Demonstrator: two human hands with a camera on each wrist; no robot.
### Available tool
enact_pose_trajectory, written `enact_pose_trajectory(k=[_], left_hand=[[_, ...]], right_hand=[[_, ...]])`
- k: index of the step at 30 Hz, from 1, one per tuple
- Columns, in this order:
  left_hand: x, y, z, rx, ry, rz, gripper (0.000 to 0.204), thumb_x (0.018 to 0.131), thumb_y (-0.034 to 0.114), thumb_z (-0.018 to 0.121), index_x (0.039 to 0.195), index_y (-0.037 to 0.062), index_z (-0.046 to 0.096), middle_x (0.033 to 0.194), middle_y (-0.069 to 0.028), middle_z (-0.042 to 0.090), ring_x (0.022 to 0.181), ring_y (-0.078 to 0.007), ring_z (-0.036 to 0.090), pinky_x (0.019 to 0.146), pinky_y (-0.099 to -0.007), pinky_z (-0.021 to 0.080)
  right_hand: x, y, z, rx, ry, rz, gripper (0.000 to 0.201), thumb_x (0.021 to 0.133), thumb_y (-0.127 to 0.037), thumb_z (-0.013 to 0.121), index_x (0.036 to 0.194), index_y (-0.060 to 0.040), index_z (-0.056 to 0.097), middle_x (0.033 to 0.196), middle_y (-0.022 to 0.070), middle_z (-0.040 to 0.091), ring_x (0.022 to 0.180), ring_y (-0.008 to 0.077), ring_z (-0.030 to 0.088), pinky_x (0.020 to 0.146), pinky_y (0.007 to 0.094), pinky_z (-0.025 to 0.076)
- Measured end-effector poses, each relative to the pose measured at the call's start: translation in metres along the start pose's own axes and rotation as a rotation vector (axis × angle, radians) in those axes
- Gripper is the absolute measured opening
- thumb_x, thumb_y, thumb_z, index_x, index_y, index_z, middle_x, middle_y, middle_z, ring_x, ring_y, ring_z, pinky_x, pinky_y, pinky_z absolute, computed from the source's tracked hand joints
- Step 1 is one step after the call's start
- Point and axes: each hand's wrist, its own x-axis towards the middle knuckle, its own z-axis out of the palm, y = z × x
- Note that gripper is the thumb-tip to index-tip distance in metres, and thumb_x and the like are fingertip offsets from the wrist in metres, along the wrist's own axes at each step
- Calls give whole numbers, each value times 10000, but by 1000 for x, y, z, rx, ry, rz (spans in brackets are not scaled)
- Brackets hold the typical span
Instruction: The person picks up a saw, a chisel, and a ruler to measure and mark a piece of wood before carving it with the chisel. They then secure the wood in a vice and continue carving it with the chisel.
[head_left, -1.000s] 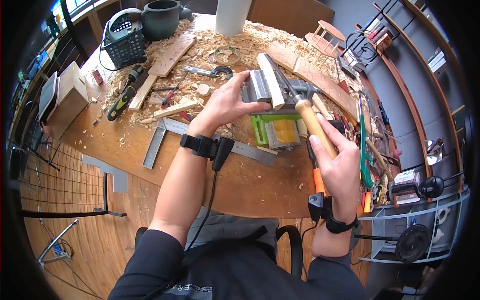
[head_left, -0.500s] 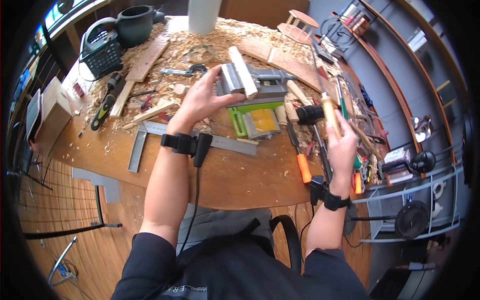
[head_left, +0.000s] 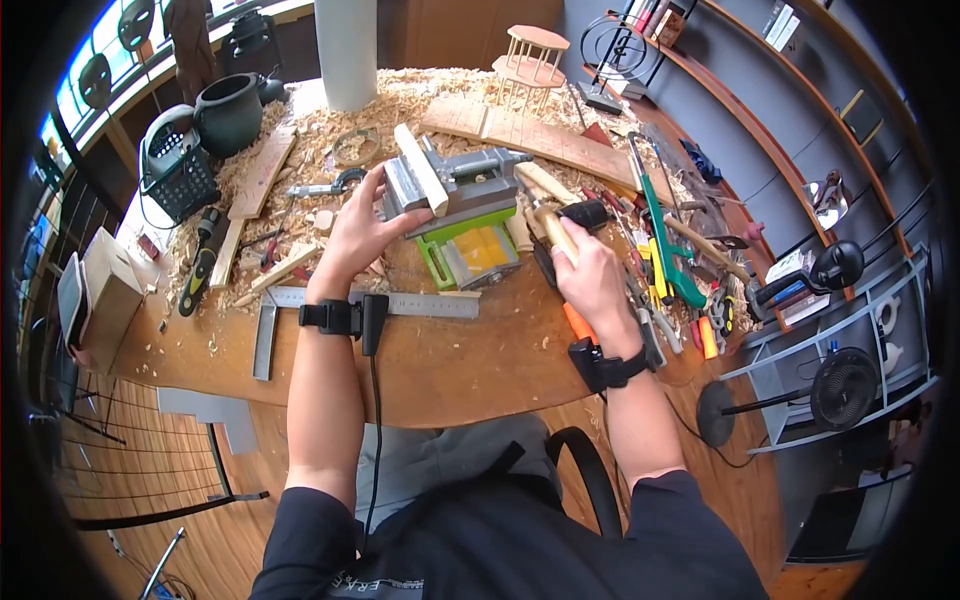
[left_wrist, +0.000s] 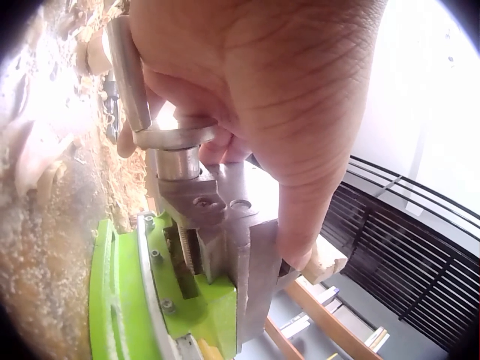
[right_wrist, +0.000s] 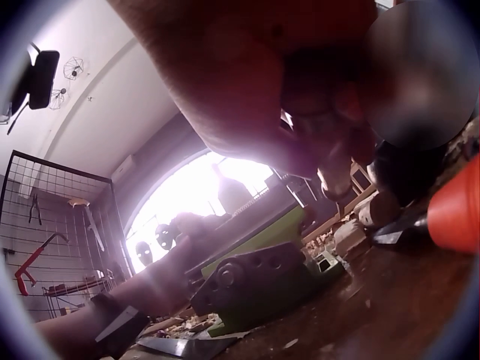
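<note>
In the head view my left hand [head_left: 358, 238] grips the grey metal vise [head_left: 482, 203], its thumb beside the near end of a pale wood strip [head_left: 422, 172] clamped upright in the jaws. The left wrist view shows that thumb along the vise's side, close to the strip's end [left_wrist: 328, 261]. Beneath the vise is its green base [head_left: 432, 262]. My right hand [head_left: 598, 285] holds a light wooden tool handle [head_left: 556, 234], low over the tools right of the vise. The tool's working end does not show. A black mallet-like head [head_left: 585, 213] lies just beyond the fingers.
A steel square [head_left: 430, 304] lies in front of the vise. An orange-handled chisel [right_wrist: 454, 210] sits near my right hand. A green-handled saw [head_left: 685, 280] and several tools crowd the right side. Shavings, boards [head_left: 560, 145] and a small wooden stool model [head_left: 530, 65] occupy the back.
My right hand has swung the wooden-handled file away from the clamped strip to the right, then come back left and lower among the tools. My left hand stays on the vise.
</note>
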Motion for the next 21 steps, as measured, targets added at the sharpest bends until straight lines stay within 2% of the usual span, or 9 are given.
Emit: enact_pose_trajectory(k=[2,6,8,11,14,16,18,20,21], left_hand=[[0,5,-2,-8,-30,-26,909,750,392,809,1452,23,365,1337,-218,550,1305,-314,484,1077,-431,383],[-1,4,-1,8,-34,-48,922,746,395,811,1460,29,356,1351,-210,541,1307,-314,482,1076,-432,384],[-2,2,1,-13,-4,-30,916,723,429,823,1439,54,393,1314,-234,560,1276,-330,511,1035,-428,429],[-2,1,0,0,-8,-34,944,720,425,830,1458,62,367,1343,-239,535,1293,-330,493,1061,-431,408],[-5,-1,-3,76,42,12,1010,706,434,840,1486,57,320,1398,-234,487,1318,-329,464,1086,-434,387],[-5,0,-10,2,33,40,1001,750,371,811,1530,112,240,1490,-181,399,1376,-329,389,1116,-483,332],[-3,7,-13,40,34,53,1032,739,381,819,1535,111,220,1510,-164,375,1396,-322,358,1122,-492,318],[1,19,-9,77,56,72,1072,704,382,841,1535,106,222,1510,-169,374,1391,-324,365,1122,-499,320],[4,24,-5,86,46,110,1133,661,468,850,1513,41,237,1477,-233,387,1388,-354,363,1141,-435,320]], right_hand=[[1,-7,1,19,-82,77,440,866,-212,606,1266,-30,586,1091,259,655,1007,413,636,893,446,504],[2,-4,13,-42,-68,36,437,847,-167,552,1254,-11,580,977,284,659,873,443,651,794,495,535],[3,-6,11,-39,-74,40,439,833,-179,557,1236,-8,586,969,282,661,876,440,653,791,500,534],[7,-2,11,-72,-189,94,442,828,-197,562,1233,-23,588,973,293,660,892,433,656,794,494,537],[15,1,6,-121,-295,126,439,840,-277,588,1205,-35,614,1005,276,667,942,414,657,826,485,533],[29,6,-10,-159,-404,64,468,849,-377,611,1184,-51,646,1048,242,674,987,391,655,874,462,522],[53,5,-27,-9,-338,134,475,871,-456,601,1140,-75,693,1074,211,679,1041,366,646,921,417,505],[80,17,-22,100,-142,46,442,908,-454,571,1052,-64,721,963,210,705,877,331,702,819,393,546],[95,9,-25,160,-229,209,459,929,-457,551,991,-34,719,897,204,704,755,290,699,715,373,552]])
